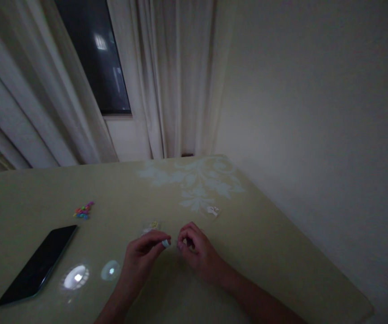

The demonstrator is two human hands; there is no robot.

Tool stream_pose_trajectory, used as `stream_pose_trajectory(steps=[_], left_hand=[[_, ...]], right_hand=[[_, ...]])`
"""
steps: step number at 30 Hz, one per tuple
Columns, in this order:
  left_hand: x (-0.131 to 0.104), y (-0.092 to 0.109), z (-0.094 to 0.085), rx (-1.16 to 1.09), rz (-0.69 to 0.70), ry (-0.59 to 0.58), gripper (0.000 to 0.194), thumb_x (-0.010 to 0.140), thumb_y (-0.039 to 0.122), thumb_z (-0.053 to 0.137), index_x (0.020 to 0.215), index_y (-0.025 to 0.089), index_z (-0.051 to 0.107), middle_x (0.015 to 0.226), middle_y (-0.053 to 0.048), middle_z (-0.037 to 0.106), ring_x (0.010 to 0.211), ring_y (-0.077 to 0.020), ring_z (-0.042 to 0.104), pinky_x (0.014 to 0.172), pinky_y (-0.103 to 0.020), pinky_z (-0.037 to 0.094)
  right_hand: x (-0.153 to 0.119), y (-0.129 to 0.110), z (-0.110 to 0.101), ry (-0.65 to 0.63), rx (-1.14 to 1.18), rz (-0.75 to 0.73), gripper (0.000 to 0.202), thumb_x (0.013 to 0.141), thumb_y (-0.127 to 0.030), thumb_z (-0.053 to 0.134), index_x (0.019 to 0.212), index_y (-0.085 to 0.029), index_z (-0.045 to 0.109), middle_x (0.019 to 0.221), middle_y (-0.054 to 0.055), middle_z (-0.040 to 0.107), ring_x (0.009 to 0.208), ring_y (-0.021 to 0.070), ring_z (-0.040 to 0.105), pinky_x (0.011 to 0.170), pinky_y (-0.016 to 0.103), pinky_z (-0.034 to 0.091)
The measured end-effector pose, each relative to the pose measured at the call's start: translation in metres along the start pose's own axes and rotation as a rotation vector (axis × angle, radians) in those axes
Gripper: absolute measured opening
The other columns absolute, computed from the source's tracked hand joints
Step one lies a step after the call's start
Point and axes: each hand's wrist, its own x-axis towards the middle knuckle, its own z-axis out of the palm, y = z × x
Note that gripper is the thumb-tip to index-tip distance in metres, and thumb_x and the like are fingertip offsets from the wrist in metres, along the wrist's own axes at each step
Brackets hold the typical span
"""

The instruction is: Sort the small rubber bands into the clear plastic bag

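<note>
Over the near middle of the table, my left hand (143,257) pinches a small pale blue-white piece (166,243) between thumb and fingertips. Its exact kind is too small to make out. My right hand (198,252) is just to the right, thumb and index finger pressed together. Whatever sits in that pinch, if anything, is too small and dim to see. A narrow gap separates the two sets of fingertips. Just beyond my left hand lies a small clear plastic bag (153,225) with something yellowish in it, partly covered by the hand.
A dark tablet-like device (40,264) lies at the left. Beyond it is a small pile of bright, multicoloured pieces (83,210). Past my right hand lies a small white item (213,210). Curtains (180,81) hang behind the table (119,193), and a wall (308,135) borders its right side.
</note>
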Motion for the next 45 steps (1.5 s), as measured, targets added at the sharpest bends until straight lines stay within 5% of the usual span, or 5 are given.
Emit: stream_pose_trajectory(steps=[12,22,31,39,45], left_hand=[[-0.006,-0.009,0.008,-0.046,0.093,-0.123,0.01,0.086,0.032,0.081,0.088,0.024,0.085,0.083,-0.005,0.08,0.077,-0.0189,0.075,0.071,-0.025,0.061],[-0.006,0.0,0.004,0.049,-0.049,0.008,0.019,0.084,0.04,0.081,0.095,0.024,0.085,0.095,-0.007,0.083,0.087,-0.0213,0.079,0.078,-0.026,0.063],[-0.008,-0.004,0.006,0.02,-0.082,0.02,0.017,0.084,0.038,0.082,0.09,0.023,0.083,0.089,-0.006,0.082,0.082,-0.02,0.078,0.074,-0.025,0.062],[-0.004,-0.007,0.009,0.013,0.101,-0.11,0.008,0.084,0.031,0.082,0.087,0.025,0.085,0.083,-0.005,0.081,0.077,-0.0189,0.076,0.07,-0.024,0.06],[-0.01,-0.009,0.015,-0.049,0.031,-0.185,0.013,0.087,0.032,0.08,0.098,0.027,0.085,0.09,-0.005,0.082,0.082,-0.0202,0.077,0.074,-0.026,0.061]], right_hand=[[0.001,-0.013,-0.007,0.003,0.276,0.099,0.019,0.097,-0.037,0.067,0.093,-0.019,0.068,0.096,0.002,0.057,0.08,0.014,0.051,0.072,0.026,0.041],[0.001,0.003,-0.049,-0.493,-0.271,0.147,0.008,0.078,-0.018,0.08,0.086,-0.02,0.079,0.076,-0.001,0.066,0.073,0.0148,0.058,0.067,0.024,0.039],[-0.005,0.001,-0.037,-0.539,-0.532,0.122,0.011,0.078,-0.022,0.072,0.087,-0.019,0.076,0.082,0.003,0.071,0.073,0.0174,0.059,0.07,0.028,0.039],[0.0,-0.003,-0.04,-0.217,0.186,0.25,0.014,0.086,-0.031,0.067,0.09,-0.017,0.066,0.073,-0.004,0.051,0.066,0.0114,0.043,0.06,0.024,0.034],[-0.002,0.0,-0.023,-0.218,0.428,0.284,0.026,0.087,-0.041,0.071,0.087,-0.017,0.063,0.072,-0.004,0.049,0.065,0.0102,0.039,0.059,0.024,0.031]])
